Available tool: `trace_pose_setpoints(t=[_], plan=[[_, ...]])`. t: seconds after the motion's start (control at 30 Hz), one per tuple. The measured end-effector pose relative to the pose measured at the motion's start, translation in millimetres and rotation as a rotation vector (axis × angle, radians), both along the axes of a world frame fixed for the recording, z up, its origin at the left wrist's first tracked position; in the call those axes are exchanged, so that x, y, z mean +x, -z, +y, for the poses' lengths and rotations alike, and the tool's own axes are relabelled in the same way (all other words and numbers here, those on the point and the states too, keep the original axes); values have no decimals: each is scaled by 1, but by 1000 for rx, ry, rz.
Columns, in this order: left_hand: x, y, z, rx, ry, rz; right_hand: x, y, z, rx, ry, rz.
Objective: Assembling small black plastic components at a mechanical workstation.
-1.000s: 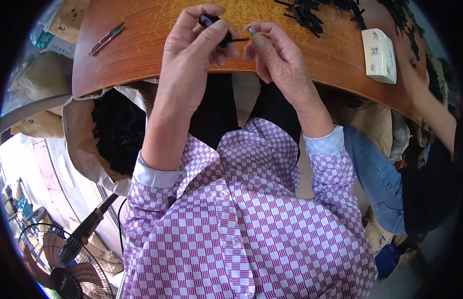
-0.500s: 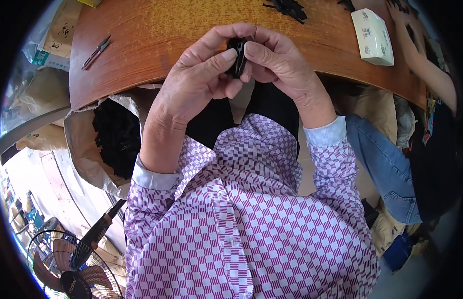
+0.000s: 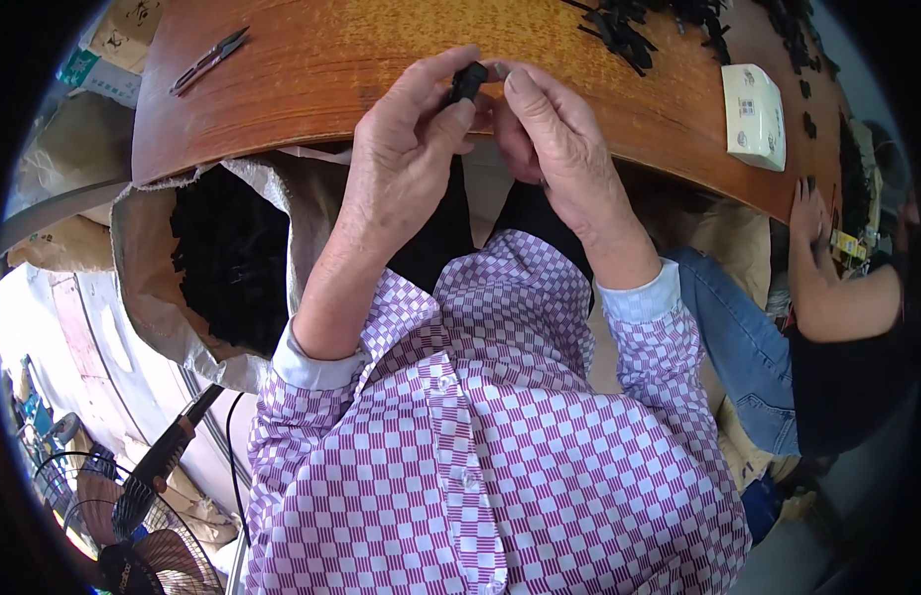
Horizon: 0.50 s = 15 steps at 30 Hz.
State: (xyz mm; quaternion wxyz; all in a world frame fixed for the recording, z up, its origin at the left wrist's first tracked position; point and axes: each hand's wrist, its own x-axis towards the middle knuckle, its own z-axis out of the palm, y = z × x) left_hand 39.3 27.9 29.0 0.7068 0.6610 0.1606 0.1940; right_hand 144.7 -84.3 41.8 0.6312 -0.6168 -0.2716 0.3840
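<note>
- Small black piece (image 3: pixel 467 81): looks like plastic, dark and mostly matt.
- Tabletop (image 3: pixel 321 89): wood, smooth, with a soft sheen.
- Snips (image 3: pixel 210 61): metal-looking.
- Packet (image 3: pixel 753 117): smooth, thin wrap.
- Sack (image 3: pixel 143 288): pale, creased, rough-looking.
- Shirt (image 3: pixel 569 466): matt woven cloth.
- Jeans (image 3: pixel 743 337): matt blue denim.
- Fan blades (image 3: pixel 165 557): smooth, translucent plastic.

There is one held black piece (image 3: pixel 466 83), one cutter (image 3: pixel 208 62), one white packet (image 3: pixel 754 117), one open sack (image 3: pixel 143 273), one fan (image 3: pixel 123 567).
</note>
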Motion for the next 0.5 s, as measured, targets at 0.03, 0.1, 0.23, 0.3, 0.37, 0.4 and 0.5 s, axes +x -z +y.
trace_pose_setpoints(t=[0.03,0.1,0.23,0.3,0.37,0.4,0.5], plan=[[-1,0,1,-95,-38,-24,-4,0,2,-6,-6,-4],[-2,2,3,-83,-62,-50,-12,-2,6,-38,-7,135],[-3,11,5,-116,-99,-116,-20,-2,17,-29,-8,110],[-4,13,6,-79,-112,-135,-21,-1,20,-29,-12,79],[-3,13,6,-58,-145,-152,-22,-2,22,-28,-2,44],[-3,12,6,-61,-139,-157,-24,-3,23,-28,-2,87],[-5,8,6,158,-251,-72,-25,-3,27,-33,4,126]])
